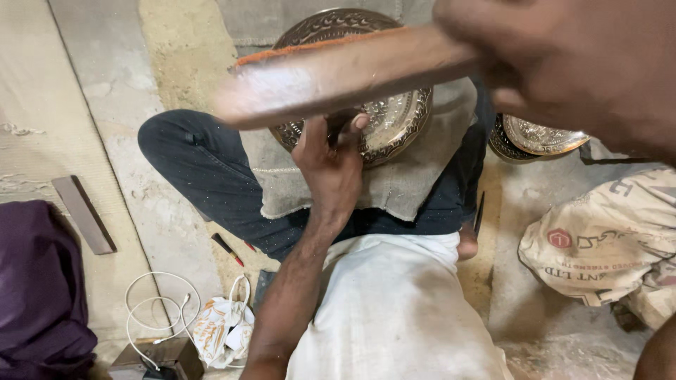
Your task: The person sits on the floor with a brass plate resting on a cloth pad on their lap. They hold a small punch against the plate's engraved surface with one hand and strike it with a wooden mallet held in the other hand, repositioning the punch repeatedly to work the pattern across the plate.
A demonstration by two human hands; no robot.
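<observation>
A round engraved metal plate (394, 123) rests on a grey cloth (415, 186) spread over my crossed legs. My left hand (329, 163) lies on the plate's near rim, fingers curled against it. My right hand (563, 60), close to the camera and blurred, grips a long flat wooden bat (338, 77) with an orange edge. The bat is raised above the plate and hides its middle.
A second engraved metal plate (539, 137) lies on the floor to the right, beside a printed sack (605, 243). On the left are a flat wooden bar (83, 214), purple cloth (35, 281), a white cable (158, 306) and a red-tipped tool (227, 248).
</observation>
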